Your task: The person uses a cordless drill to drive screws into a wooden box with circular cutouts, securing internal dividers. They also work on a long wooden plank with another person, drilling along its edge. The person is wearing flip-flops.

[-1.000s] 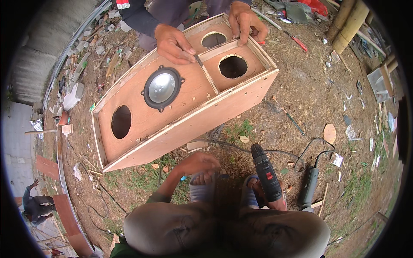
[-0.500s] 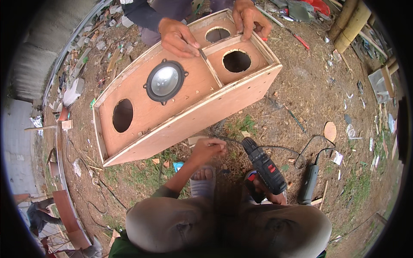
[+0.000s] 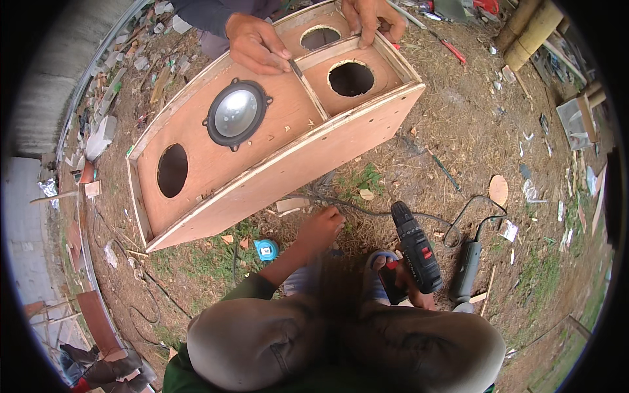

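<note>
My right hand (image 3: 413, 291) grips a black cordless drill (image 3: 417, 252) by its handle, its chuck pointing away from me. My left hand (image 3: 321, 229) is closed, fingers curled together, near the front of a plywood speaker cabinet (image 3: 288, 173); whatever it may hold is hidden. Round holes and a speaker driver (image 3: 237, 114) with a silver cone show in the cabinet's panel. Across from me, a co-worker's hand (image 3: 259, 46) holds a narrow dark-ended piece at the wooden divider (image 3: 310, 92). The co-worker's other hand (image 3: 373, 19) rests on the cabinet's far end.
A dark corded power tool (image 3: 466, 272) lies right of the drill, its cable running across the ground. A blue tape measure (image 3: 266, 249) sits near my left forearm. A red-handled tool (image 3: 453, 51) lies beyond the cabinet. Bamboo posts (image 3: 529, 33) stand at the far right.
The cabinet appears slightly farther left and up in the picture. My drill has swung to a more upright angle in view. The tape measure shows more fully. My left hand stays closed.
</note>
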{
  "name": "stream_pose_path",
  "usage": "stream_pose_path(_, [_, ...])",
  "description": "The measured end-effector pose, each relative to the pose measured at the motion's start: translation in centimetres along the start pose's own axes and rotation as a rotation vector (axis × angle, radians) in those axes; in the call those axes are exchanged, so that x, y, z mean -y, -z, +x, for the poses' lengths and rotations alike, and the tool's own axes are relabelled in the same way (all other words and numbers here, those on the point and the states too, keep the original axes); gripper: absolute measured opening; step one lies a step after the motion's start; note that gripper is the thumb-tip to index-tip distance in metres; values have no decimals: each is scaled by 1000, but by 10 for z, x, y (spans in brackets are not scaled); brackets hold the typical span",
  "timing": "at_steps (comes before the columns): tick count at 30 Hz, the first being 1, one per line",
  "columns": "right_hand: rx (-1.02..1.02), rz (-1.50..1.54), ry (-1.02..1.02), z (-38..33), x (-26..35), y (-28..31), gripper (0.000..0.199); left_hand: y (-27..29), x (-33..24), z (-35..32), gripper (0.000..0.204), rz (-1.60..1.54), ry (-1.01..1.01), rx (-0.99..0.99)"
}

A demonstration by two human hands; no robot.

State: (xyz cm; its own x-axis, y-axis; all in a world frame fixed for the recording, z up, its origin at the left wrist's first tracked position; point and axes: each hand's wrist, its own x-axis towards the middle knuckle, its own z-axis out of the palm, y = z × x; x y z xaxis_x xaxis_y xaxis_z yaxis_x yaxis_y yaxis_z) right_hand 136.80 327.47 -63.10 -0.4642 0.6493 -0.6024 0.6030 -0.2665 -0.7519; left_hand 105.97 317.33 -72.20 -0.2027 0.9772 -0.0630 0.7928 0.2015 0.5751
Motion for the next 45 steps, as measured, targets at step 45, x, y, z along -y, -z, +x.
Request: stream_pose_path(45, [136,-231,554,7,31,-14,31,95,-63,9,19,-1968,682,-116])
